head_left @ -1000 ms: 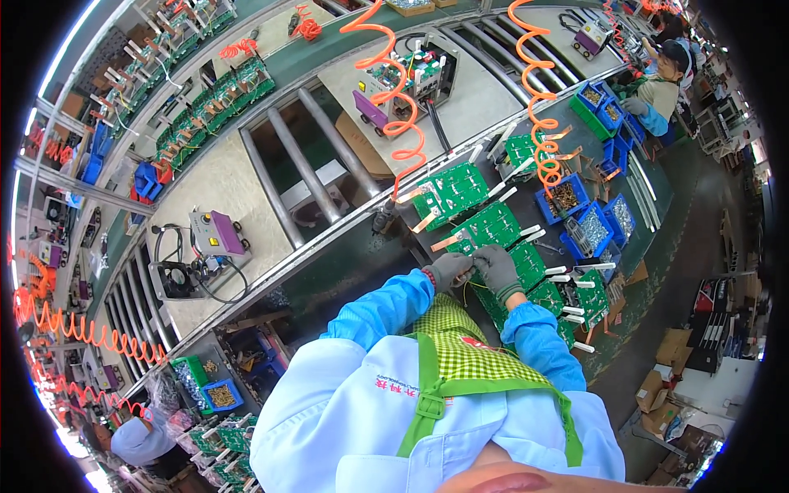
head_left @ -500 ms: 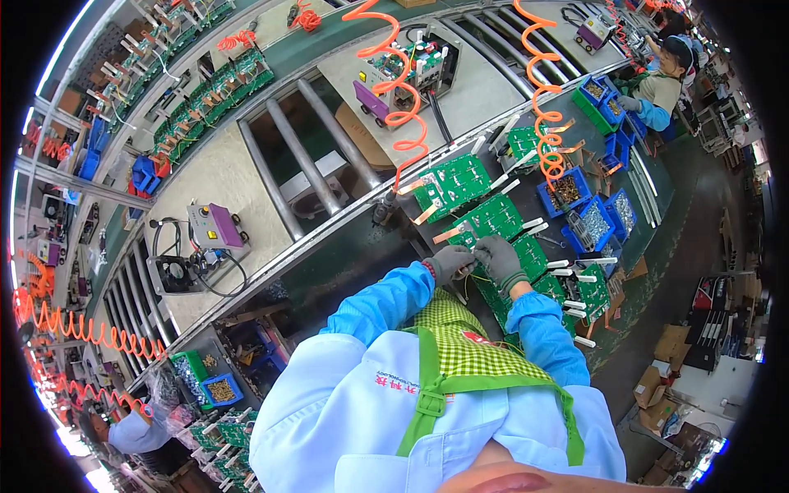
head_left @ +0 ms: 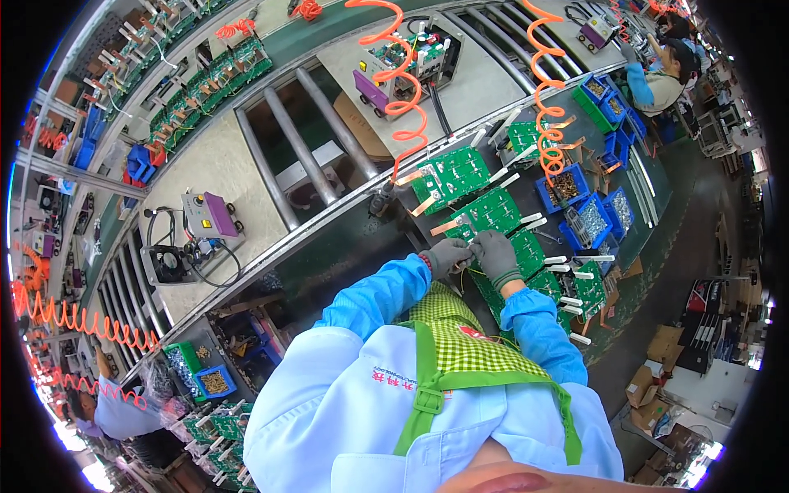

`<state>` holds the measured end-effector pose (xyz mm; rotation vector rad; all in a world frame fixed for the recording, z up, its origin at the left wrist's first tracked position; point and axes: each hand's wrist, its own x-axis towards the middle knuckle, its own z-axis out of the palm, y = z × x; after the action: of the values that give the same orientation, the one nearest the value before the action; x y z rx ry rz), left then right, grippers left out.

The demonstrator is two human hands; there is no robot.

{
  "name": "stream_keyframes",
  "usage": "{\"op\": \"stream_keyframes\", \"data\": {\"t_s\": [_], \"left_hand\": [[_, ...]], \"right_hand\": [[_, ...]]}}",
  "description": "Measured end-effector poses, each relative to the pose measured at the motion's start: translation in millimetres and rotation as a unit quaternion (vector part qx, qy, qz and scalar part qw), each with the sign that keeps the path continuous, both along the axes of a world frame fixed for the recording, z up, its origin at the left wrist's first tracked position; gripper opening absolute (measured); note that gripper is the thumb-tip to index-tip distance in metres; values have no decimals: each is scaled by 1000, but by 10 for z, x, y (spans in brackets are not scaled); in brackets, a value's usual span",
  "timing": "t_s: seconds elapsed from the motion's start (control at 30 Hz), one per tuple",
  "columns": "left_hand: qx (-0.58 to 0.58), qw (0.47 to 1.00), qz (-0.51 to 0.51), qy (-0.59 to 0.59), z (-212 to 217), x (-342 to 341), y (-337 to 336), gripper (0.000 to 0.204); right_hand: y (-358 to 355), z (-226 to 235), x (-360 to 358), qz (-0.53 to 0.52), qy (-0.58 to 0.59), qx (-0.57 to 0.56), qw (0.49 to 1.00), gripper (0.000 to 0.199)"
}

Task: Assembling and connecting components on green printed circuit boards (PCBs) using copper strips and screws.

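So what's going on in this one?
A person's gloved left hand and right hand are close together at the near edge of a green circuit board; whatever is between them is too small to make out. More boards lie beside it, and blue bins of small parts stand to the right.

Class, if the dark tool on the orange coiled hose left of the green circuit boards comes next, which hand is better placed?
Probably the left: the grey-gloved left hand is nearer the dark tool; the right hand would likely reach past the left.
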<state>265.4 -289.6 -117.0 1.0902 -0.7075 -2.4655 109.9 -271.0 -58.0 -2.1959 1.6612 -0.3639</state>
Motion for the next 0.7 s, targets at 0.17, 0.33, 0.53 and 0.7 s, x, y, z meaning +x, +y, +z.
{"op": "stream_keyframes", "data": {"t_s": [0.17, 0.33, 0.53, 0.7], "left_hand": [[-17, 1000, 10, 18, -146, -23, 61, 10], [-103, 994, -28, -24, -168, 44, 26, 14], [-14, 1000, -11, 22, -163, 1, -29, 13], [-34, 999, -8, 16, -75, 1, -35, 16]], "right_hand": [[149, -97, 115, -101, 32, -29, 994, 17], [203, -236, 35, -103, -21, -74, 992, 17], [161, -161, 23, -161, -87, -78, 980, 18], [171, -171, 1, -146, -118, -72, 980, 17]]}}
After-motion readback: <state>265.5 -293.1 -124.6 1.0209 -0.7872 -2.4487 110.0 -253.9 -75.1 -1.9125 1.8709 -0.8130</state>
